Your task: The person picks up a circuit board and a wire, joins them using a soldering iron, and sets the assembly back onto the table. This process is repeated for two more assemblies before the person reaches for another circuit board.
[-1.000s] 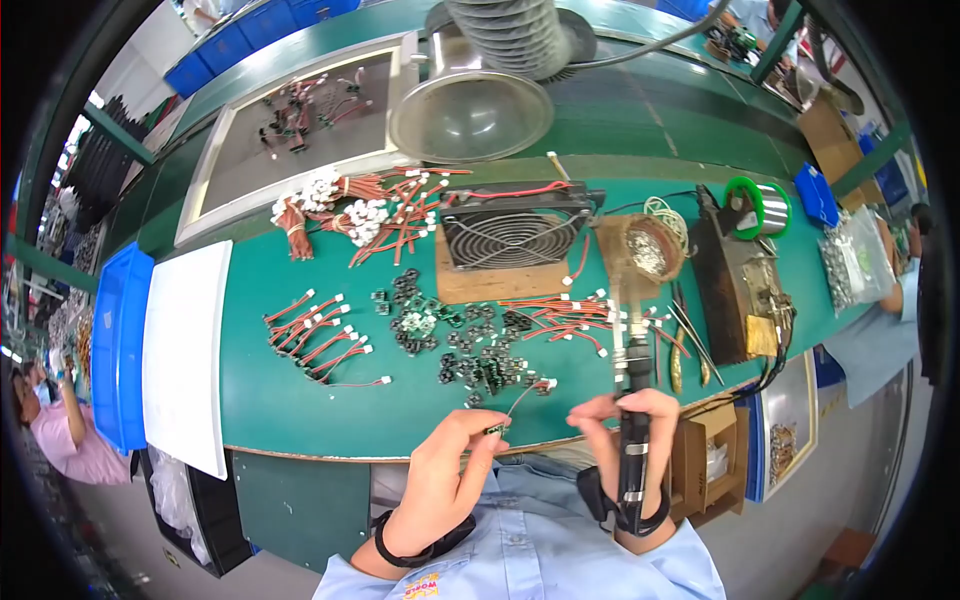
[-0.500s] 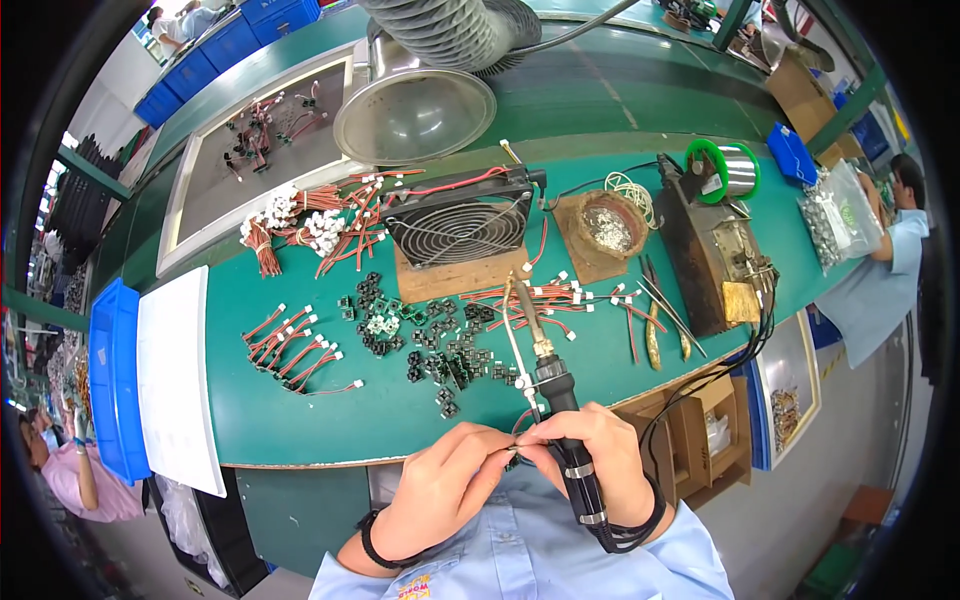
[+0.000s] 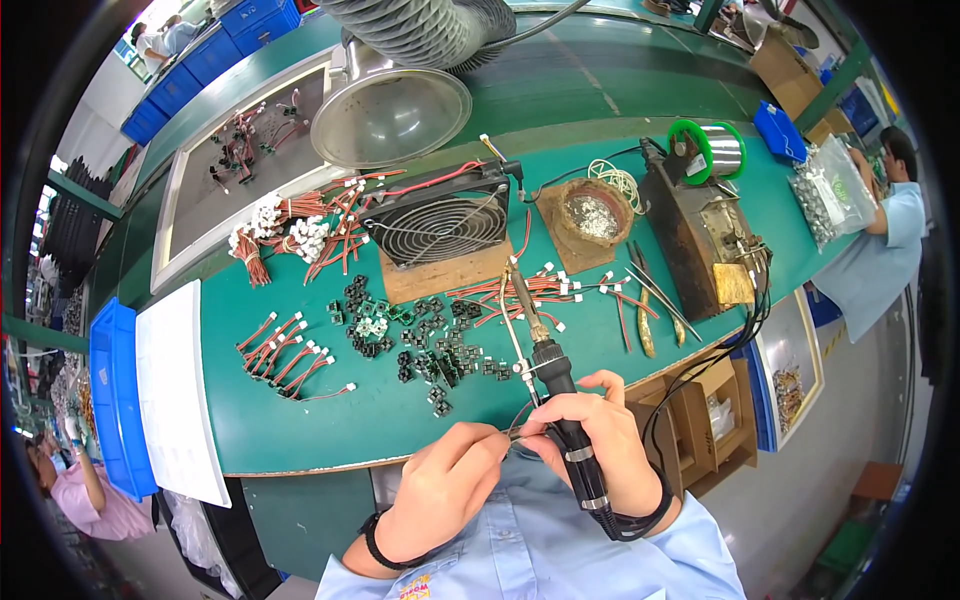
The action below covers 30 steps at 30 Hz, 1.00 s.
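Fingertips meet over fine work at a green workbench, where a person's left hand and right hand come together on the near side of a black fan, each appearing to pinch a thin lead between thumb and finger. The right hand also cradles a soldering iron, one finger raised off its handle, the tip slanting up toward the fan's right-hand corner. The chief hazard looks to be that tip: if it is hot, which cannot be told from here, a dip of the wrist while the fingers are busy could scorch the red leads strewn at the near right of the fan. The thin lead, too, might slip or strain, since the right fingers must pinch it and bear the iron's weight at once; black cables, well to the fan's right, could drag on the arm if they snag. One second ago the hands stood apart, the iron pointed almost straight away from the person and a small green board showed in the left fingertips; now the hands touch, the iron tilts toward the fan and the board is out of sight, while the black modules just in front of the fan look undisturbed.
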### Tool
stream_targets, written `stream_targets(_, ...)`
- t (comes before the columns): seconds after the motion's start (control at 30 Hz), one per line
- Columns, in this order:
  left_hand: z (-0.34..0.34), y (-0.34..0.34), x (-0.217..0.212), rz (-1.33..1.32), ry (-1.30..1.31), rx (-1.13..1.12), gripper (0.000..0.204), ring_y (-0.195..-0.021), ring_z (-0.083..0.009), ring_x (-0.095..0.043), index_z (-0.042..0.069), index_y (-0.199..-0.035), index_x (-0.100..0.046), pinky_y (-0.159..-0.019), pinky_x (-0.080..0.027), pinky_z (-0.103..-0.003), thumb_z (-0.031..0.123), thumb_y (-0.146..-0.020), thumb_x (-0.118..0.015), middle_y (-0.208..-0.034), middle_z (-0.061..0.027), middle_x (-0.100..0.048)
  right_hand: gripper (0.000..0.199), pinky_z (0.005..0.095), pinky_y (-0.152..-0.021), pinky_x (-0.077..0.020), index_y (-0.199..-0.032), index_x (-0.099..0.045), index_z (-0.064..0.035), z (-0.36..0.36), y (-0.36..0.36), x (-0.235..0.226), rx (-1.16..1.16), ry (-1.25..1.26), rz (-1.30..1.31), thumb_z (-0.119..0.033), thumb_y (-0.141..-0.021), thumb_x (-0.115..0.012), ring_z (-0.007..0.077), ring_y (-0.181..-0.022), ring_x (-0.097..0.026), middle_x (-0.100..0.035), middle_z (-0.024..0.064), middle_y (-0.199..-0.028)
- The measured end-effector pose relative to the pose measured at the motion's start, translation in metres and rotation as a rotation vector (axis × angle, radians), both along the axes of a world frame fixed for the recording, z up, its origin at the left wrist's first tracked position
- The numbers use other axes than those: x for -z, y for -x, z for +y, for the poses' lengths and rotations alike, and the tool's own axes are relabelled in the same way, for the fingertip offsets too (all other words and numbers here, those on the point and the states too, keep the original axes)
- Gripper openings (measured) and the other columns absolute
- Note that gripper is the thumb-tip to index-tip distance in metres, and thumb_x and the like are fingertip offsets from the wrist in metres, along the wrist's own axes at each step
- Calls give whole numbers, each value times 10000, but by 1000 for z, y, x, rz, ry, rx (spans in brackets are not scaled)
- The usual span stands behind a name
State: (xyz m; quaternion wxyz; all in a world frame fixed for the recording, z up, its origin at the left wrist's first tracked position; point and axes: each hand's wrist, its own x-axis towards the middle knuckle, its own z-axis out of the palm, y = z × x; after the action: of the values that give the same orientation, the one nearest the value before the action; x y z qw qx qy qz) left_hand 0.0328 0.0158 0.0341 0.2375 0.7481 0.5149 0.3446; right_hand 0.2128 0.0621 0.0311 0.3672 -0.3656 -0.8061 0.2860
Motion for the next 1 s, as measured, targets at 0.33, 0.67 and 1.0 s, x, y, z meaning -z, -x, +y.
stream_targets(0.33, 9, -6, 7, -363, 231, 7, 118, -712, -195, -602, -20, -903, -552, -584, -509, -283, -64, -793, -557, -871, -140, -606, 422, 226, -596, -418, -1024, -404, -107, 0, -4, 15, -28, 343, 299, 36, -744, -687, 95, -625, -522, -572, 54, -785)
stream_targets(0.67, 1, -14, 18, -909, 385, -126, 217, -919, -178, -599, -32, -1039, -522, -736, -515, -286, -77, -831, -559, -1004, -144, -583, 460, 216, -562, -417, -1038, -354, -95, -2, -10, 23, -16, 478, 505, 61, -743, -671, 82, -678, -551, -503, 55, -838)
stream_targets(1.0, 5, -12, 29, -1304, 598, -136, 210, -885, -178, -572, -5, -1031, -524, -780, -459, -305, 35, -838, -596, -971, -112, -588, 463, 228, -607, -412, -1019, -377, -98, -6, -5, 21, -31, 400, 409, 37, -720, -703, 96, -709, -583, -522, 58, -868)
